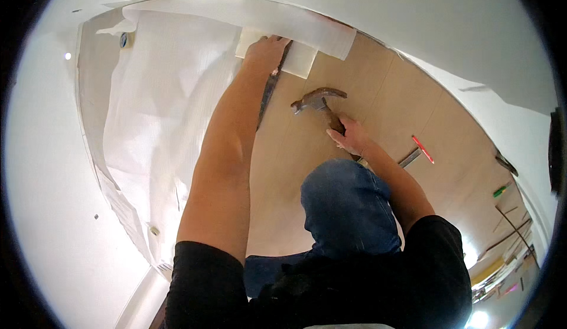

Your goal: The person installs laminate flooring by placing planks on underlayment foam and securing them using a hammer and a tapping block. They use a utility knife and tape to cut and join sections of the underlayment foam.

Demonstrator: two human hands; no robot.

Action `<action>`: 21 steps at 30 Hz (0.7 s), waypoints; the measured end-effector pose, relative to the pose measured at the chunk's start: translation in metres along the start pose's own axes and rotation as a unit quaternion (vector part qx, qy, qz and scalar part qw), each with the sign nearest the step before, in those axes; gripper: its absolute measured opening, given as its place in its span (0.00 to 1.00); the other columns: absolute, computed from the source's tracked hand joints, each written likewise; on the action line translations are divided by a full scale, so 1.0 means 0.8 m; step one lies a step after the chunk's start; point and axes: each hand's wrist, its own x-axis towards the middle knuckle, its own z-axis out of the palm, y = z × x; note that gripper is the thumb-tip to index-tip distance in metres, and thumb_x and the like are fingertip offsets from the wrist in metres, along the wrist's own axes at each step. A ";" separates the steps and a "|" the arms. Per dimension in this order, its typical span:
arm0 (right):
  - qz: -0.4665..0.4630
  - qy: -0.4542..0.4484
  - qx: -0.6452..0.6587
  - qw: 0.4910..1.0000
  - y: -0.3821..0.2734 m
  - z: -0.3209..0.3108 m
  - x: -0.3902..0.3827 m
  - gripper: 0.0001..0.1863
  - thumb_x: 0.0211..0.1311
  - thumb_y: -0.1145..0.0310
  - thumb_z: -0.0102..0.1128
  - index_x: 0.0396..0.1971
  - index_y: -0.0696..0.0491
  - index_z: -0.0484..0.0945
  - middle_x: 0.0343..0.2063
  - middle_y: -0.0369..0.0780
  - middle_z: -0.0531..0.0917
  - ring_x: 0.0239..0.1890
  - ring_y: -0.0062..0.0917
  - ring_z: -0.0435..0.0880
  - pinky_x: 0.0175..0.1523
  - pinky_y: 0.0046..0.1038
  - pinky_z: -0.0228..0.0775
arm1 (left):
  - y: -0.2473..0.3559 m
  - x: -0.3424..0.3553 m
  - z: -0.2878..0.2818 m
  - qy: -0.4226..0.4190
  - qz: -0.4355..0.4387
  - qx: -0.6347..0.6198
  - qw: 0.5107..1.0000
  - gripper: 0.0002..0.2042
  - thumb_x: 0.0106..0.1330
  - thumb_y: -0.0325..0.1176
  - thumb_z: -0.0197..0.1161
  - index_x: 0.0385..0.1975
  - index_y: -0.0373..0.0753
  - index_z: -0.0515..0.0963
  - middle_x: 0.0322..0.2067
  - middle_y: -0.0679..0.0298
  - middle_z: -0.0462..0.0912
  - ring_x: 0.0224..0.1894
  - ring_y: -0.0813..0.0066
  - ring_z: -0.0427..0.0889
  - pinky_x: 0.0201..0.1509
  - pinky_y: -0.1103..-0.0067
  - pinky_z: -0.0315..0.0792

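At the far end of the floor, my left hand [266, 50] reaches over a pale flat board [300, 62]. Its fingers are closed around the upper end of a long, dark, flat metal bar [270, 95], which slants down along the edge of the wood floor. How far the fingers wrap it is partly hidden. My right hand [352, 136] grips the brown handle of a claw hammer [316, 100]. The hammer's head hangs over the planks, apart from the bar and the board.
White sheeting [165, 93] covers the left side, with a tape roll [125, 40] on it. Wood planks [378, 81] lie to the right. A red pencil [423, 149], a metal square's blade [409, 158] and a green-handled tool [501, 190] rest there. White walls surround the floor.
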 end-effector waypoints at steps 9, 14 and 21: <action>0.028 0.016 0.301 0.953 -0.042 0.102 0.069 0.18 0.76 0.62 0.56 0.51 0.62 0.66 0.25 0.41 0.76 0.22 0.25 0.80 0.28 0.31 0.75 | -0.012 0.013 0.009 0.036 0.029 0.027 0.999 0.59 0.43 0.30 0.85 0.77 0.54 0.54 0.68 0.57 0.72 0.68 0.54 0.74 0.68 0.60 0.76; 0.081 -0.222 0.101 0.966 -0.077 0.130 0.067 0.20 0.79 0.61 0.53 0.58 0.58 0.62 0.23 0.38 0.74 0.22 0.21 0.77 0.26 0.28 0.75 | -0.012 0.018 0.018 0.039 0.034 0.003 0.999 0.61 0.39 0.27 0.85 0.77 0.56 0.54 0.73 0.61 0.66 0.67 0.53 0.75 0.66 0.59 0.78; 0.028 -0.100 0.028 0.994 -0.073 0.143 0.075 0.20 0.77 0.59 0.55 0.53 0.61 0.64 0.23 0.40 0.77 0.20 0.24 0.78 0.23 0.31 0.73 | -0.013 0.022 0.025 0.066 0.002 -0.004 0.998 0.53 0.51 0.16 0.74 0.76 0.61 0.56 0.71 0.72 0.67 0.66 0.61 0.77 0.62 0.63 0.80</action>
